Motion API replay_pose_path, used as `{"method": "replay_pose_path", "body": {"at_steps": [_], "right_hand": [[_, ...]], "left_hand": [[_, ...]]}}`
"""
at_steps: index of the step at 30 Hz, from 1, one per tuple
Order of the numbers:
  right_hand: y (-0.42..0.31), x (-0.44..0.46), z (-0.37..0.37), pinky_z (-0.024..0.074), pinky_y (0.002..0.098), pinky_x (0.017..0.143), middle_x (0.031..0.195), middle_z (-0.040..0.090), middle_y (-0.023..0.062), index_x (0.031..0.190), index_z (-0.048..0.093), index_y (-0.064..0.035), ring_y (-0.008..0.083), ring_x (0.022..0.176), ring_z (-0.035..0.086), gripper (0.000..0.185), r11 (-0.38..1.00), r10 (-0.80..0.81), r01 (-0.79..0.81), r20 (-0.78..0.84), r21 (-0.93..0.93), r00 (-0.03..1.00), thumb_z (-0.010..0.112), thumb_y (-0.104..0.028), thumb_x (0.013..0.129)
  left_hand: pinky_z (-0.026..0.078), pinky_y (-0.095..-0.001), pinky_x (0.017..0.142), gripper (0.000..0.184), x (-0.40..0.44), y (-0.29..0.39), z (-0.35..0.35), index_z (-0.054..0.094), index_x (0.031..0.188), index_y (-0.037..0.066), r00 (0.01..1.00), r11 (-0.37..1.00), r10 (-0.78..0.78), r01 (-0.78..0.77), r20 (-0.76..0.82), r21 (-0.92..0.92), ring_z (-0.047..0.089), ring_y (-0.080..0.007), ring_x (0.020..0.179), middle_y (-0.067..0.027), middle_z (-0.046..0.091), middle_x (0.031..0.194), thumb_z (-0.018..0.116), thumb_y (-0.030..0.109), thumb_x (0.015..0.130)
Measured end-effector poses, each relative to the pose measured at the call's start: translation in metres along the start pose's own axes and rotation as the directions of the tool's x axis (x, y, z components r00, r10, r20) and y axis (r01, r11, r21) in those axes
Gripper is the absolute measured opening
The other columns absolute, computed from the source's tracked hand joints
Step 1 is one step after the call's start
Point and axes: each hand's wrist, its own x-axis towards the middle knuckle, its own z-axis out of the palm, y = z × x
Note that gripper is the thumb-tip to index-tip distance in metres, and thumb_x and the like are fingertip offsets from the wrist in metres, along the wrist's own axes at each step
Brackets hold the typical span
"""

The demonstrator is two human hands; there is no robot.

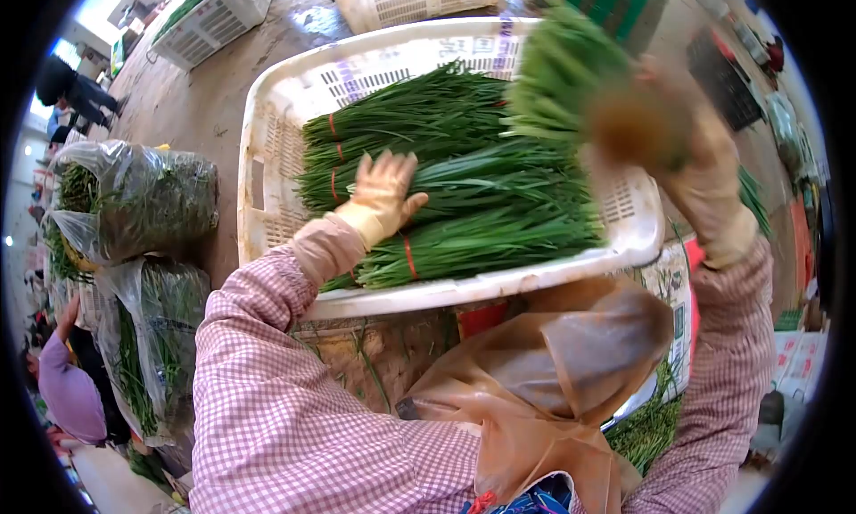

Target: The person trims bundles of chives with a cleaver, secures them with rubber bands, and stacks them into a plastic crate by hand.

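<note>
A white plastic crate [455,291] holds several bundles of long green chives [526,175], laid lengthwise and tied with red bands. My left hand [383,197], in a pale glove, rests on these bundles with fingers spread and grips nothing. At the crate's right side, my gloved right hand [687,113] is closed around another bunch of chives [562,73], raised over the corner. Motion blurs this hand, and a round brown patch in front of it is too smeared to make out.
Clear plastic bags of greens [152,202] stand on the left. White crates [415,1] are behind, and a black crate [727,77] lies at right. A brown plastic apron [544,362] covers my lap. A person in purple [76,380] is at far left.
</note>
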Motion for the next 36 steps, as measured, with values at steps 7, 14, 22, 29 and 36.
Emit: {"method": "replay_pose_path", "body": {"at_steps": [7, 14, 22, 29, 36], "right_hand": [[-0.042, 0.093, 0.175, 0.0511, 0.0431, 0.071, 0.091, 0.059, 0.0144, 0.145, 0.034, -0.0279, 0.032, 0.085, 0.062, 0.086, 0.962, -0.118, 0.182, 0.293, -0.203, 0.949, 0.061, 0.006, 0.07], [-0.059, 0.074, 0.289, 0.0404, 0.0472, 0.098, 0.122, 0.053, 0.0161, 0.147, 0.03, -0.0295, 0.0354, 0.116, 0.051, 0.099, 0.997, -0.007, -0.062, 0.81, 0.054, 0.586, 0.076, -0.012, 0.061], [-0.054, 0.076, 0.29, 0.0362, 0.0522, 0.101, 0.13, 0.05, 0.0154, 0.148, 0.025, -0.0329, 0.0355, 0.124, 0.047, 0.1, 0.995, 0.003, -0.09, 0.859, 0.051, 0.511, 0.077, -0.016, 0.065], [-0.057, 0.057, 0.288, 0.0327, 0.0582, 0.104, 0.131, 0.049, 0.0146, 0.148, 0.026, -0.0301, 0.0353, 0.125, 0.046, 0.089, 0.997, -0.004, 0.057, 0.757, -0.043, 0.653, 0.074, -0.021, 0.074], [-0.047, 0.02, 0.269, 0.0189, 0.0642, 0.109, 0.152, 0.028, 0.0155, 0.15, 0.022, -0.0296, 0.0397, 0.138, 0.029, 0.066, 0.996, -0.07, 0.085, 0.653, 0.01, 0.754, 0.053, -0.035, 0.092]], "left_hand": [[0.037, -0.0429, 0.098, 0.072, -0.028, 0.03, 0.012, 0.04, 0.137, 0.0, 0.998, 1.0, 0.006, -0.005, -0.065, 0.005, 0.049, -0.0301, 0.113, -0.0152, 0.051, 0.122, 0.066, 0.039, 0.081], [0.04, -0.044, 0.093, 0.074, -0.022, 0.025, 0.022, 0.045, 0.134, 0.0, 0.995, 0.979, -0.065, 0.048, -0.08, -0.197, 0.052, -0.0313, 0.107, -0.0172, 0.053, 0.12, 0.074, 0.032, 0.074], [0.043, -0.0446, 0.09, 0.065, -0.023, 0.014, 0.01, 0.051, 0.127, 0.001, 0.961, 0.922, -0.002, -0.105, -0.275, -0.374, 0.055, -0.0336, 0.106, -0.0171, 0.055, 0.121, 0.076, 0.02, 0.071], [0.049, -0.0368, 0.084, 0.029, 0.025, -0.031, -0.048, 0.065, 0.107, 0.002, 0.817, 0.943, 0.04, -0.221, -0.575, -0.248, 0.063, -0.0266, 0.096, -0.0139, 0.066, 0.104, 0.064, 0.0, 0.078], [0.023, -0.0566, 0.108, 0.048, 0.024, -0.067, 0.01, 0.044, 0.138, 0.007, 0.93, 0.899, -0.099, -0.069, -0.355, -0.433, 0.043, -0.0351, 0.129, -0.0155, 0.051, 0.135, 0.057, 0.016, 0.092]]}}
